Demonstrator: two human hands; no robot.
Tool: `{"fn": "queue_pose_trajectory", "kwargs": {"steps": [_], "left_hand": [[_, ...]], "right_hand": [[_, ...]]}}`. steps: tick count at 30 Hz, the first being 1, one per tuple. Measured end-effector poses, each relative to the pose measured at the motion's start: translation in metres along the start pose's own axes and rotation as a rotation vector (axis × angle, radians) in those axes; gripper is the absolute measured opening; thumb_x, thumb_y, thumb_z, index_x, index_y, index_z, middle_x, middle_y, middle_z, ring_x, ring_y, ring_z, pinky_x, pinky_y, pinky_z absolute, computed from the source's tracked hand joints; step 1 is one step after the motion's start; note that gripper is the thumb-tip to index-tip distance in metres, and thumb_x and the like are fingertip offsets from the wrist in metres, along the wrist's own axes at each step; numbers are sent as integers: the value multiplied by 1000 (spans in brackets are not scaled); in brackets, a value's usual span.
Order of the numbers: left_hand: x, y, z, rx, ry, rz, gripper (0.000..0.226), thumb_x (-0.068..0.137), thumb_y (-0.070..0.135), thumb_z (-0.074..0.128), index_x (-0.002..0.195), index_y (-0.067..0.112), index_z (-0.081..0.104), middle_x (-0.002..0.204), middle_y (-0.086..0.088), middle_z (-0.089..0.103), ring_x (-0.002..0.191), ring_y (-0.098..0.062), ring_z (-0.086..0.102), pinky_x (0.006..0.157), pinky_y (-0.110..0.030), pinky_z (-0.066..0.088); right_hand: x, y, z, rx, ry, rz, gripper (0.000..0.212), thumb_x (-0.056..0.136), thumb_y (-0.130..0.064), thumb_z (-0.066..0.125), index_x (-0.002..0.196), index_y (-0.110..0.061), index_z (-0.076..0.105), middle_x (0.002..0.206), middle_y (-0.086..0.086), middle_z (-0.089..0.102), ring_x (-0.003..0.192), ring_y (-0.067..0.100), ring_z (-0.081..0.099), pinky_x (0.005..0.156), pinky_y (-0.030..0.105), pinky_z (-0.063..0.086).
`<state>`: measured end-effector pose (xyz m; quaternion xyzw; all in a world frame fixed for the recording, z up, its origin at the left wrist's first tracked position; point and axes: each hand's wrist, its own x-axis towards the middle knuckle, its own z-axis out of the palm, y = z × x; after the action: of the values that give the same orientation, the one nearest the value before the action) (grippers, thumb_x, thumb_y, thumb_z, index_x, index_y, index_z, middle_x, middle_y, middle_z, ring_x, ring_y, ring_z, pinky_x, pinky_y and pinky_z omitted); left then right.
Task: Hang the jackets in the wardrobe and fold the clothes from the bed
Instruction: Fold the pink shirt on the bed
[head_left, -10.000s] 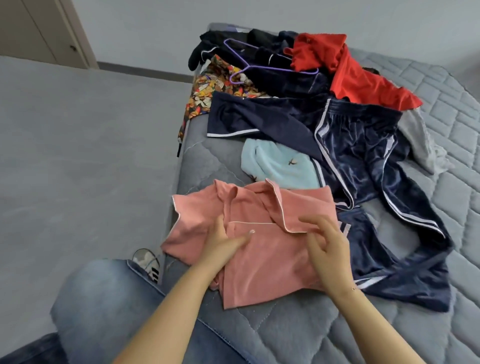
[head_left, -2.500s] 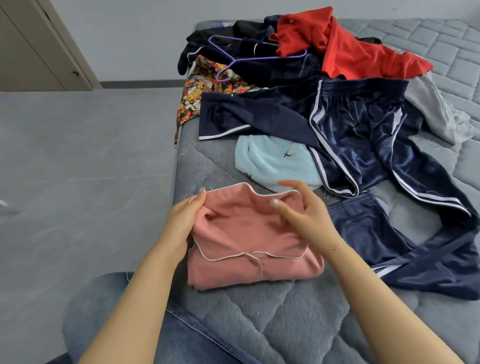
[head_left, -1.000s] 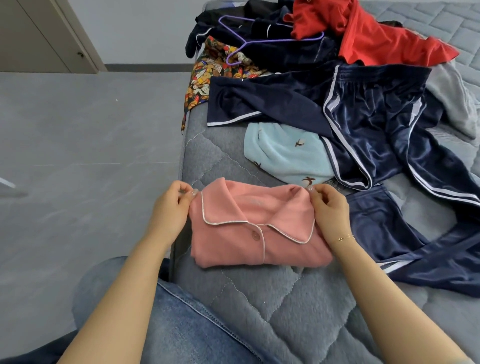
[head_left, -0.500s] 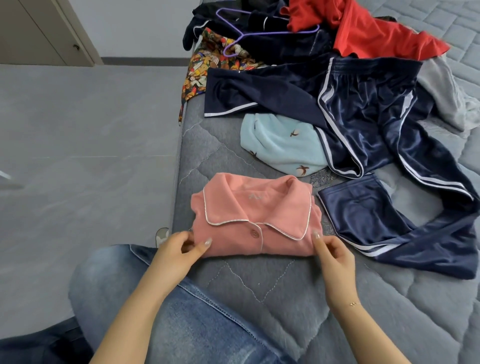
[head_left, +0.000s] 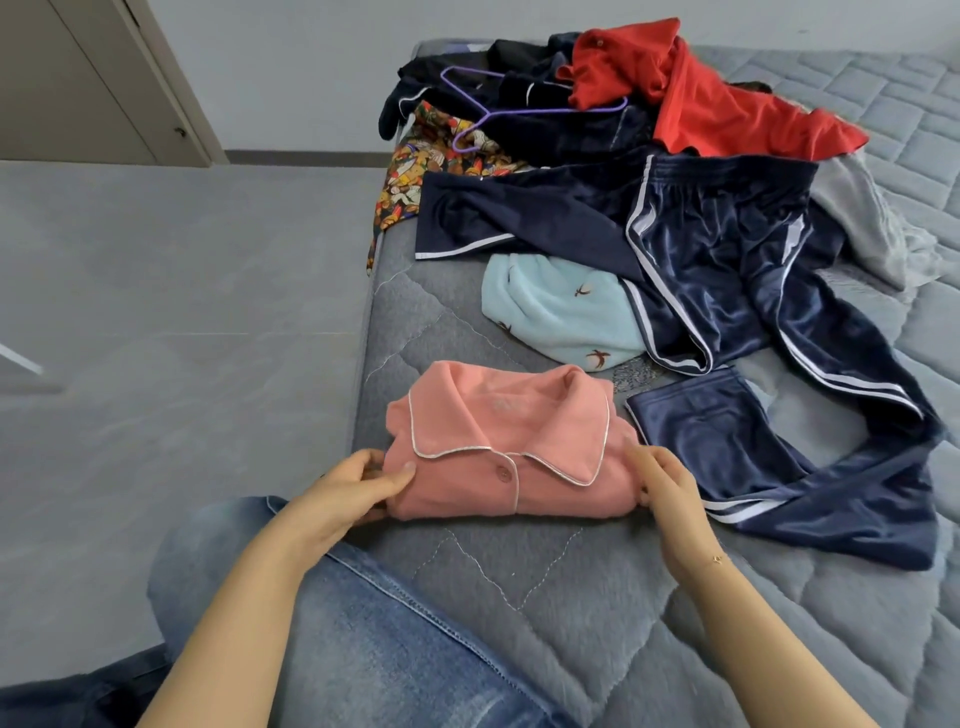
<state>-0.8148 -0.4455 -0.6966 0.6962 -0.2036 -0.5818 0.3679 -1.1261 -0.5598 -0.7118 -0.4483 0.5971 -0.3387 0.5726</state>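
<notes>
pink pyjama top (head_left: 511, 447) folded, collar up, near front edge of bed (head_left: 545, 587); left hand (head_left: 353, 488) and right hand (head_left: 662, 480) pinch its two ends; soft, light, floppy imo; best scoop under both sides or fold slumps

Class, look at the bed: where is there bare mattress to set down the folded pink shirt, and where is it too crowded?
Bare quilted mattress lies in front of the pink shirt, between the denim knee and the navy trousers. A narrower strip runs along the bed's left edge, beside the light blue garment. The far end is crowded: red top, purple hanger, dark clothes.
</notes>
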Motion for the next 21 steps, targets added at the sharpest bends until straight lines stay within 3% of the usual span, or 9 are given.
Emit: {"fn": "queue_pose_trajectory", "kwargs": {"steps": [2, 3, 7, 11, 13, 15, 18, 19, 21], "left_hand": [[3, 3, 4, -67, -7, 15, 46, 70, 48, 76, 102, 17, 64, 97, 2, 75, 93, -13, 69, 81, -30, 53], [6, 4, 8, -73, 44, 45, 41, 73, 49, 75, 95, 17, 64, 92, 3, 74, 90, -13, 67, 80, -28, 50], [27, 8, 24, -191, 266, 177, 19, 95, 32, 60, 82, 19, 58, 85, 3, 66, 81, -13, 57, 68, -25, 42], [41, 8, 29, -324, 471, 116, 20, 98, 30, 56, 85, 15, 55, 88, -6, 63, 80, -21, 55, 67, -33, 44], [47, 5, 33, -235, 453, 25, 21, 100, 34, 52, 95, 13, 53, 99, -11, 63, 90, -25, 58, 78, -37, 47], [49, 8, 37, -161, 397, -40, 22, 98, 40, 53, 99, 18, 49, 104, -10, 62, 94, -26, 60, 83, -40, 50], [43, 18, 38, -162, 331, -121, 45, 86, 52, 64, 112, 20, 47, 101, -5, 60, 85, -18, 59, 68, -32, 50], [41, 19, 38, -155, 279, -150, 56, 82, 57, 65, 118, 18, 50, 104, -7, 62, 89, -20, 61, 72, -33, 52], [39, 18, 38, -209, 173, -187, 61, 81, 58, 66, 120, 11, 61, 108, -11, 70, 98, -27, 66, 89, -42, 55]], "right_hand": [[5, -8, 8, -70, 0, 20, 33, 91, -39, 66, 69, -18, 53, 65, -10, 45, 62, 5, 39, 59, 24, 32], [7, -11, 14, -87, 15, 6, 39, 90, -38, 67, 65, -19, 45, 63, -8, 38, 60, 6, 33, 55, 24, 28], [16, -17, 32, 50, 156, -113, 46, 94, -21, 64, 62, -22, 30, 61, -8, 29, 56, 4, 27, 51, 22, 25], [24, -20, 40, 173, 265, -9, 42, 97, -23, 59, 64, -20, 34, 66, -4, 33, 65, 11, 31, 53, 23, 29], [27, -21, 43, 8, 214, 78, 35, 98, -34, 56, 71, -18, 42, 72, -4, 43, 74, 15, 40, 61, 27, 35], [27, -25, 43, -105, 105, 139, 33, 94, -49, 54, 91, -16, 54, 85, -8, 54, 87, 14, 52, 76, 32, 43], [24, -32, 44, -79, -65, 125, 54, 83, -58, 66, 111, -12, 64, 104, 5, 71, 100, 23, 66, 89, 44, 54], [21, -35, 44, -73, -115, 149, 60, 79, -61, 68, 115, -13, 64, 103, 8, 73, 97, 27, 70, 84, 47, 57], [15, -41, 45, -28, -229, 265, 66, 76, -64, 68, 117, -12, 63, 93, 16, 74, 77, 34, 72, 59, 44, 58]]}}
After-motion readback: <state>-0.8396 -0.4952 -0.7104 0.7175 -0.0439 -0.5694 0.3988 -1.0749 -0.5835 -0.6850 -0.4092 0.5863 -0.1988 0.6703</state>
